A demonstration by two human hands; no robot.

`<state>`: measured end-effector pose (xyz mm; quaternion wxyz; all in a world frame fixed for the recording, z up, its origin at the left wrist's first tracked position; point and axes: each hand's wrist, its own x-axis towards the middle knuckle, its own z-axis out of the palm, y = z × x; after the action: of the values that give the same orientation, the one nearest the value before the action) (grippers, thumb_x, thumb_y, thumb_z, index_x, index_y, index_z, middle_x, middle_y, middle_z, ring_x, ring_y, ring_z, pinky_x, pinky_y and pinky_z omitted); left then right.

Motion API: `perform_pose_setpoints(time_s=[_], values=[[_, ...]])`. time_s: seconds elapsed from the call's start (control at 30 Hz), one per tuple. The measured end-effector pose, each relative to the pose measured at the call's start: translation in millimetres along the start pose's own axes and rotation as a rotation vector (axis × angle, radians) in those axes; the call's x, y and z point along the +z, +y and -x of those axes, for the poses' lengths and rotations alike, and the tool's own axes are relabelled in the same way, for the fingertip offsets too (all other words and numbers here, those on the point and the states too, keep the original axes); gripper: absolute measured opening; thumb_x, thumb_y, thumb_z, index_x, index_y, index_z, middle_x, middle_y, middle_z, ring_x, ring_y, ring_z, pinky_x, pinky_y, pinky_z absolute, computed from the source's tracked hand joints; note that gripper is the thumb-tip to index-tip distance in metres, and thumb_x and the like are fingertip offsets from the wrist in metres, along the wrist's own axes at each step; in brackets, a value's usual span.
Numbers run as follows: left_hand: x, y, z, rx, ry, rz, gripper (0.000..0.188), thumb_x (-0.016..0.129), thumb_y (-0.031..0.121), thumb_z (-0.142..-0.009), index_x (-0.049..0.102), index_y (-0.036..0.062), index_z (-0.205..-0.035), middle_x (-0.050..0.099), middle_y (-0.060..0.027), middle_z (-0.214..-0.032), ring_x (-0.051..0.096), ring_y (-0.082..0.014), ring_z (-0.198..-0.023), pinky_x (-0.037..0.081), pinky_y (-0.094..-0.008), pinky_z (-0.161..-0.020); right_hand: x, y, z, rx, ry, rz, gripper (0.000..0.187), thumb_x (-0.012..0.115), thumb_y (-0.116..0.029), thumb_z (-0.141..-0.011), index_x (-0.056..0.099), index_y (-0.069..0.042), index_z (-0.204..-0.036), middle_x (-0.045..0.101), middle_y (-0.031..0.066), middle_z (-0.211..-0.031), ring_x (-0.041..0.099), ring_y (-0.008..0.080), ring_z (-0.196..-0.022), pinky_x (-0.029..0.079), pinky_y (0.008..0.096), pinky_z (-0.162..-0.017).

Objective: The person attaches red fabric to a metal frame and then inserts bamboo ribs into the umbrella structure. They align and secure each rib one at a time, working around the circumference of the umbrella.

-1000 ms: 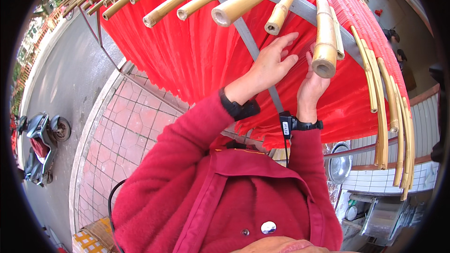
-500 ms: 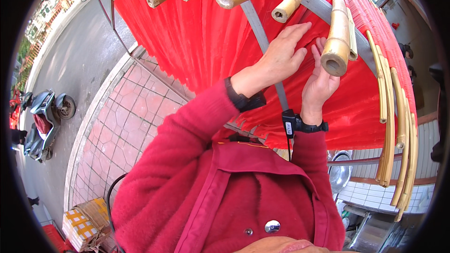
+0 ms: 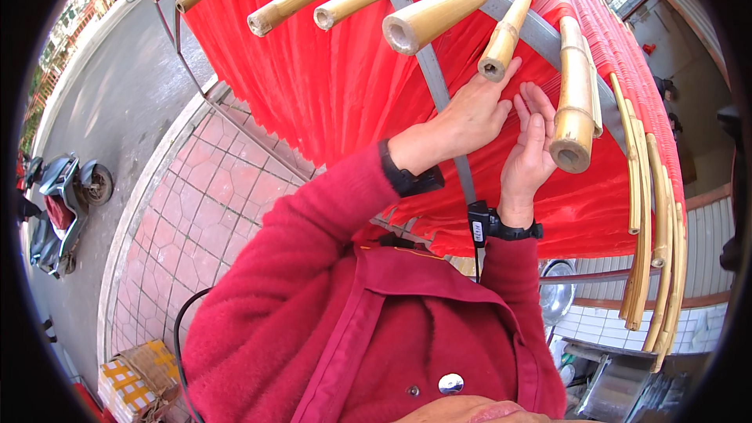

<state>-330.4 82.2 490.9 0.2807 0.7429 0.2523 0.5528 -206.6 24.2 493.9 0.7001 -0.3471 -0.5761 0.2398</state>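
Note:
Red material (image 3: 345,86) hangs in long folds from a row of bamboo poles, falling behind my hands. My left hand (image 3: 472,116) is raised with its fingers stretched upward, at the hollow end of a thinner bamboo pole (image 3: 505,39); whether it touches the pole I cannot tell. Just left of a thicker bamboo pole (image 3: 576,102), my right hand (image 3: 526,158) has its palm turned up and its fingers loosely apart. Nothing shows in either palm. Black bands circle both wrists, and a small box sits on the right one.
A grey metal bar (image 3: 509,12) runs beneath the poles, with a strut (image 3: 435,78) going down from it. More poles (image 3: 662,251) hang along the right side. A parked scooter (image 3: 66,207) stands on the road at left. A taped carton (image 3: 137,380) sits at lower left.
The pole ends appear lower in the view. My left hand is now at the thinner pole's end, and my right hand, earlier partly behind the thicker pole, is now to its left.

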Motion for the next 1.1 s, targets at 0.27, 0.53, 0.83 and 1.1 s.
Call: perform_pose_setpoints(time_s=[0.27, 0.53, 0.83, 1.1], values=[[-27.9, 8.3, -29.0, -0.299, 0.067, 0.591, 0.051, 0.051, 0.022, -0.106, 0.045, -0.0039, -0.149, 0.056, -0.0179, -0.144, 0.052, -0.0249, -0.135, 0.040, -0.0364, -0.114, 39.7, 10.8, -20.3, -0.133, -0.117, 0.036, 0.054, 0.041, -0.030, -0.113, 0.042, 0.007, -0.152, 0.046, 0.0214, -0.155, 0.042, 0.0306, -0.147, 0.031, 0.0438, -0.123], [-24.0, -2.0, -39.0, -0.342, 0.180, 0.749, 0.039, 0.051, 0.027, -0.105, 0.060, -0.0047, -0.125, 0.067, -0.0123, -0.109, 0.062, -0.0187, -0.097, 0.050, -0.0331, -0.087, 55.8, 8.8, -22.4, -0.126, -0.128, 0.178, 0.058, 0.042, -0.038, -0.113, 0.043, 0.005, -0.152, 0.052, 0.0173, -0.147, 0.048, 0.0249, -0.140, 0.037, 0.0415, -0.119], [-26.0, -3.8, -39.1, -0.333, 0.309, 0.610, 0.041, 0.052, 0.030, -0.104, 0.063, -0.0061, -0.118, 0.068, -0.0145, -0.109, 0.061, -0.0205, -0.103, 0.047, -0.0356, -0.092, 37.3, 30.5, -36.1, 0.013, -0.071, 0.217, 0.064, 0.044, -0.041, -0.112, 0.035, 0.004, -0.157, 0.041, 0.0206, -0.158, 0.039, 0.0277, -0.148, 0.030, 0.0410, -0.123], [-25.3, -3.3, -41.3, -0.320, 0.290, 0.592, 0.044, 0.055, 0.030, -0.102, 0.062, -0.0069, -0.125, 0.068, -0.0184, -0.115, 0.061, -0.0222, -0.109, 0.046, -0.0370, -0.097, 11.0, 38.7, -23.9, 0.130, 0.025, 0.046, 0.062, 0.046, -0.034, -0.111, 0.033, 0.004, -0.158, 0.037, 0.0225, -0.163, 0.035, 0.0301, -0.152, 0.029, 0.0419, -0.124]])
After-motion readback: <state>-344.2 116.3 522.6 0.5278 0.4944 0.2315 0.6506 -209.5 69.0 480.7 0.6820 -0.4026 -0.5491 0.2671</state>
